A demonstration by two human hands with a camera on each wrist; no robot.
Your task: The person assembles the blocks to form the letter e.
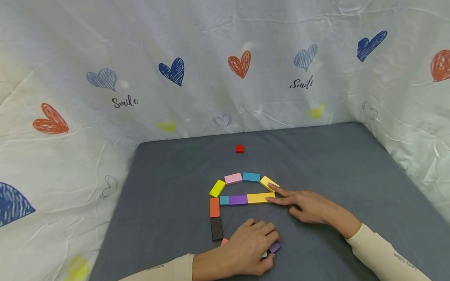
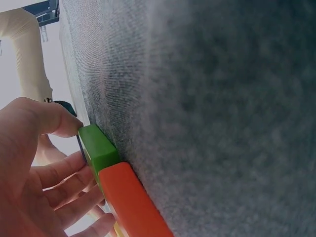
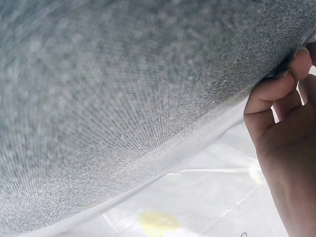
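My left hand (image 1: 246,248) is at the near end of a bent line of colored blocks. Its thumb and index finger pinch a small purple block (image 1: 275,247) beside a light green block (image 1: 264,255). In the left wrist view, the thumb touches the end of the green block (image 2: 98,148), which meets an orange-red block (image 2: 131,200). My right hand (image 1: 311,207) reaches in from the right, two extended fingertips touching a pale yellow block (image 1: 268,182) and a longer yellow block (image 1: 259,198). The right wrist view hides the blocks those fingers touch.
Pink (image 1: 233,178), blue (image 1: 251,177), lime (image 1: 217,188), orange (image 1: 214,207) and black (image 1: 216,229) blocks form the outline. Teal (image 1: 224,200) and purple (image 1: 238,200) blocks lie inside it. A red block (image 1: 240,149) lies apart on the gray tabletop (image 1: 168,175).
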